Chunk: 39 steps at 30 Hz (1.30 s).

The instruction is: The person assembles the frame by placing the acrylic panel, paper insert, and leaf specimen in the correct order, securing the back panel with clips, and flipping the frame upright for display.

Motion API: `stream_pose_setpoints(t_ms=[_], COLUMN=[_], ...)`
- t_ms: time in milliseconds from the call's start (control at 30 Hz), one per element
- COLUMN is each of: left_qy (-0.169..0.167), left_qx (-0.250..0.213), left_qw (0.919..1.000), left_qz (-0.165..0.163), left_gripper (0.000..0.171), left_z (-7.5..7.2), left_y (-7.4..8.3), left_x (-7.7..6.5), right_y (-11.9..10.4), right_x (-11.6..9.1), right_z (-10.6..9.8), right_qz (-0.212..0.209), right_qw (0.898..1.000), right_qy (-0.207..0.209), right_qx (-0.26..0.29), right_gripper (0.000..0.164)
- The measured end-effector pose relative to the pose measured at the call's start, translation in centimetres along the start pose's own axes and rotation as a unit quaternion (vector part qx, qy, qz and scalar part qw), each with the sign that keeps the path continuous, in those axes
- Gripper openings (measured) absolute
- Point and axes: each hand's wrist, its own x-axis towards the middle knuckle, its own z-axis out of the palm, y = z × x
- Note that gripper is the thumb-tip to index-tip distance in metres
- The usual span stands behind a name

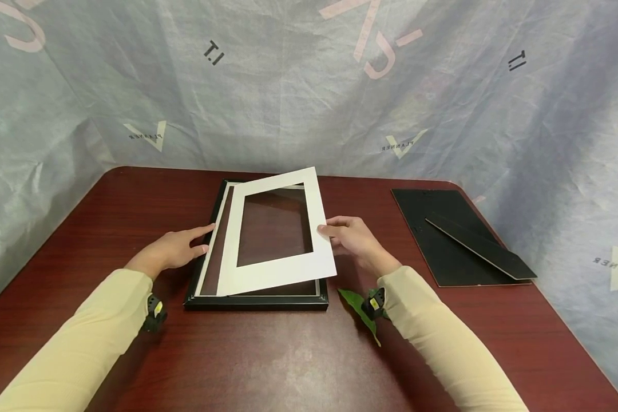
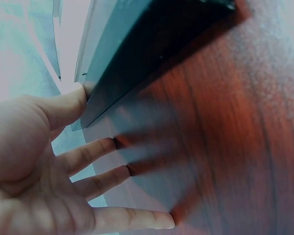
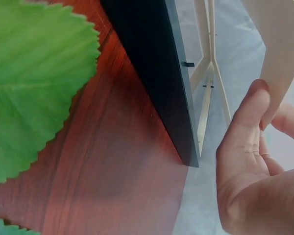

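The white mat board [image 1: 280, 270] is at the centre of the head view, skewed over the black picture frame [image 1: 257, 303], with its right side raised clear of the frame. The right hand [image 1: 355, 240], right of centre, pinches the mat board's right edge; its fingers are clamped on the board between thumb and fingertips. The left hand [image 1: 175, 250], left of centre, touches the frame's left rail; its fingers are straight and spread apart. Small dark tabs [image 3: 187, 64] project from the frame in the right wrist view. A serrated green leaf [image 1: 360, 313] lies just right of the frame's lower right corner, partly beneath the right wrist. At right, a black backing board [image 1: 448, 260] with an angled easel leg [image 1: 484, 247] lies on the reddish-brown worktop [image 1: 268, 360]. A printed grey sheet [image 1: 283, 103] fills the upper frame.
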Motion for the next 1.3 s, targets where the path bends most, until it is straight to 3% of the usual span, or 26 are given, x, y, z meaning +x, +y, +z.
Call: stream_pose_setpoints(t_ms=[333,600,933,1100,1300], left_qy=[0.0,-0.002,-0.004,-0.004,-0.003], left_qx=[0.0,-0.003,0.0,0.001,0.001], left_qw=[1.0,1.0,1.0,1.0,0.9999], left_qz=[0.0,-0.001,0.005,0.006,0.011], left_gripper=[0.061,0.061,0.061,0.061,0.061], left_z=[0.1,0.0,-0.1,-0.1,0.0], left_y=[-0.1,0.0,0.0,-0.1,-0.1], left_x=[0.0,-0.2,-0.3,-0.2,-0.2], right_y=[-0.6,-1.1,-1.3,-1.2,-1.3], right_x=[0.2,0.4,0.6,0.5,0.5], right_z=[0.8,1.3,1.7,1.8,2.1], right_qz=[-0.009,-0.012,-0.019,-0.031,-0.049], right_qw=[0.996,0.984,0.971,0.955,0.929], right_qy=[-0.018,-0.014,-0.022,-0.015,-0.004], right_qx=[-0.086,-0.178,-0.239,-0.293,-0.367], right_gripper=[0.031,0.027,0.023,0.026,0.034])
